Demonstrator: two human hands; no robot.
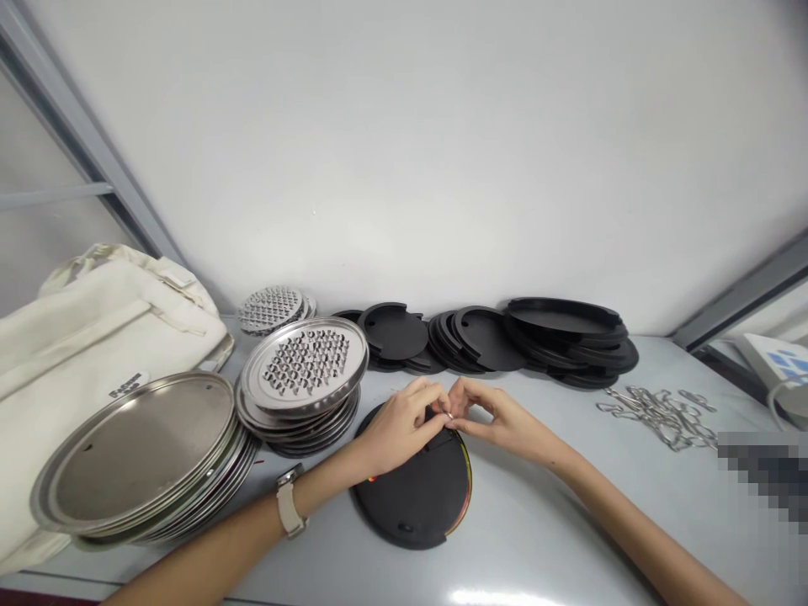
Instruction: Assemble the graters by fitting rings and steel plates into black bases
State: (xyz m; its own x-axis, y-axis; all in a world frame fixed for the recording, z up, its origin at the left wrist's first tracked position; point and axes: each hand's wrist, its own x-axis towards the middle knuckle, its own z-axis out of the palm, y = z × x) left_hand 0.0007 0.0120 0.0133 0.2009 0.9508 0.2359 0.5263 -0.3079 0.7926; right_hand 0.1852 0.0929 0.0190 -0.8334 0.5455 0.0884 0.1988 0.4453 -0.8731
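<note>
On the grey worktop (530, 522), near its front edge, a round black disc (417, 497) lies flat beneath both hands, a yellow and red band showing along its right side. At its far edge, the left hand (401, 425) has its grip closed, thumb and forefinger together on a small metal piece (448, 415). The right hand (502, 421) meets it from the other side, fingertips at the same piece; whether its grip is clamped there, one cannot tell. A watch (290, 503) with a pale strap circles the left wrist.

To the left stands a stack of large steel discs (151, 454), beside a cream canvas bag (94, 328). Between that stack and the black disc is a pile topped by a grater disc (306, 370) — its raised teeth facing up — with smaller grater discs (271, 309) behind. Notched black discs (483, 337) lie in overlapping piles along the white wall (404, 151), the tallest at the right. Wire clips (666, 417) form a loose heap at far right, near a white device (776, 362).
</note>
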